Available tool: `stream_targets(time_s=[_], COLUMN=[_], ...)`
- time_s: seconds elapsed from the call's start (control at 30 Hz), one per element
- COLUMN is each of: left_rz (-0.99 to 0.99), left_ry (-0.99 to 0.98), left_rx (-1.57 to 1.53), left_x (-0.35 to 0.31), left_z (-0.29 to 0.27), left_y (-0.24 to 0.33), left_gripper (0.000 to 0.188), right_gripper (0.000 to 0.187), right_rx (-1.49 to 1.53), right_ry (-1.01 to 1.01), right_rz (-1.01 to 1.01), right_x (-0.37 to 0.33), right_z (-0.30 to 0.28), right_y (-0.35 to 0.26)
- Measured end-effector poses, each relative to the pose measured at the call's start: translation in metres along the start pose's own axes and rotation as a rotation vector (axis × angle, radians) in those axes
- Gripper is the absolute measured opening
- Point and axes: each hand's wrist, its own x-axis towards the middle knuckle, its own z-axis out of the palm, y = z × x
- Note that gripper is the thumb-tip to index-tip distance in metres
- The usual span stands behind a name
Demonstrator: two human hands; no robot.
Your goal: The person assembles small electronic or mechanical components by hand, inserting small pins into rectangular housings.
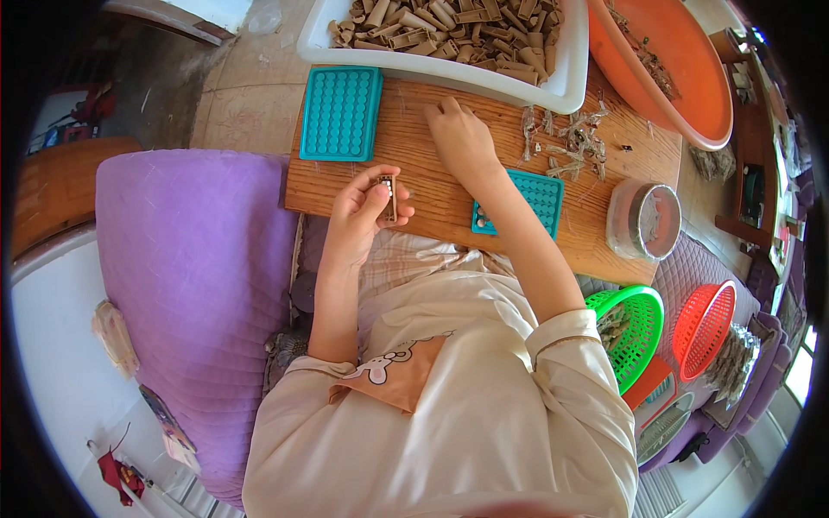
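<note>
In my left hand (352, 211) I hold a small brown plastic casing (394, 200), thumb pressed on its face and fingers behind it. Small white round bits show in its upper end. My right hand (462, 142) is over the wooden table (406, 112), fingers bent down and drawn together; what they pinch, if anything, is hidden. A teal tray with rows of round cups (341, 112) lies left of that hand. Beneath my right forearm sits a second teal tray (537, 198), partly covered, with small shiny round pieces (482, 219) at its left end.
A white bin (570, 86) full of brown casings stands at the far edge, beside an orange basin (691, 78). Clear plastic scraps (574, 142) and a round clear tub (626, 220) are on the right. Green (652, 337) and red baskets (704, 328) stand lower right.
</note>
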Motion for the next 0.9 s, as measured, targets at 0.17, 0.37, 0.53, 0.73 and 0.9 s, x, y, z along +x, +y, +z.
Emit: stream_targets(time_s=[0.17, 0.37, 0.53, 0.73, 0.9], left_rz=[0.019, -0.021, -0.089, -0.049, 0.010], left_ry=[-0.046, -0.173, -0.222, -0.220, -0.178], left_rx=[-0.143, -0.145, -0.241, -0.155, -0.156], left_x=[0.004, 0.002, -0.001, 0.002, 0.000], left_z=[0.027, 0.063, 0.103, 0.123, 0.141], left_y=[0.000, -0.001, 0.003, -0.016, -0.028], left_gripper=[0.031, 0.035, 0.031, 0.033, 0.028], right_gripper=[0.012, 0.015, 0.021, 0.021, 0.021], right_rx=[0.599, 1.291, 1.741, 1.200, 0.861], right_ry=[0.235, 0.487, 0.531, 0.512, 0.513], right_rz=[0.185, 0.465, 0.515, 0.622, 0.628], right_x=[-0.024, -0.079, -0.114, -0.140, -0.150], right_z=[-0.044, -0.093, -0.116, -0.119, -0.125], right_y=[-0.004, -0.011, -0.019, -0.014, -0.003])
